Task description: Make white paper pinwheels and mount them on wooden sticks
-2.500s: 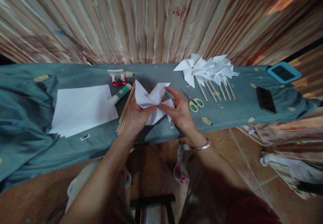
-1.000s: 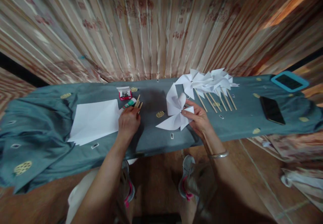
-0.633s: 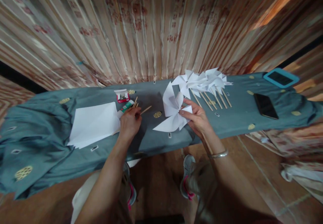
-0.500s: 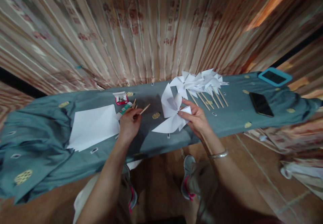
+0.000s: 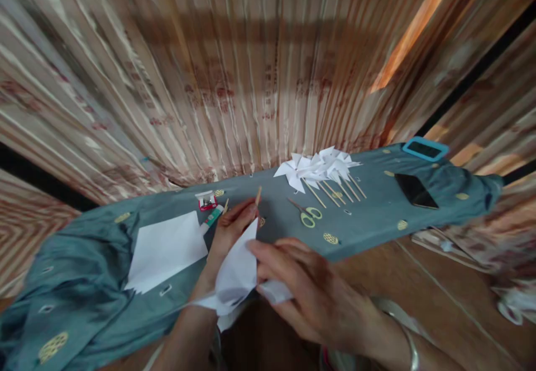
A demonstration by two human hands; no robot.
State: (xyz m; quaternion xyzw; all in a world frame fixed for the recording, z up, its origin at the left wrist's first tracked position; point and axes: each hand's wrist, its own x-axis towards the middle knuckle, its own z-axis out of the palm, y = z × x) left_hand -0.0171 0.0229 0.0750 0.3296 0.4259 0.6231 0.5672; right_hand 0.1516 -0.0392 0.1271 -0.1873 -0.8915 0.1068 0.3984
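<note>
My left hand (image 5: pixel 234 223) is closed around a thin wooden stick (image 5: pixel 258 195), whose tip points up past the fingers. In my right hand (image 5: pixel 301 287) is a white paper pinwheel (image 5: pixel 237 270), gripped at its folded blades and raised close to the camera. The pinwheel is turned partly edge-on and hides part of my left wrist. Whether stick and pinwheel touch cannot be seen. Behind my left hand lie a glue stick (image 5: pixel 212 218) and a small red box of pins (image 5: pixel 206 201). Scissors with yellow-green handles (image 5: pixel 309 216) lie beyond my right hand.
A stack of white paper (image 5: pixel 167 251) lies on the left of the cloth-covered table (image 5: pixel 368 215). Several finished pinwheels on sticks (image 5: pixel 320 169) overlap at the back. A black phone (image 5: pixel 415 190) and a blue-framed device (image 5: pixel 425 149) lie at right. A curtain (image 5: pixel 234 81) hangs behind.
My right hand has brought the pinwheel nearer to me and turned it, uncovering the scissors. My left hand has moved right with the stick, now held more upright. The view has tilted.
</note>
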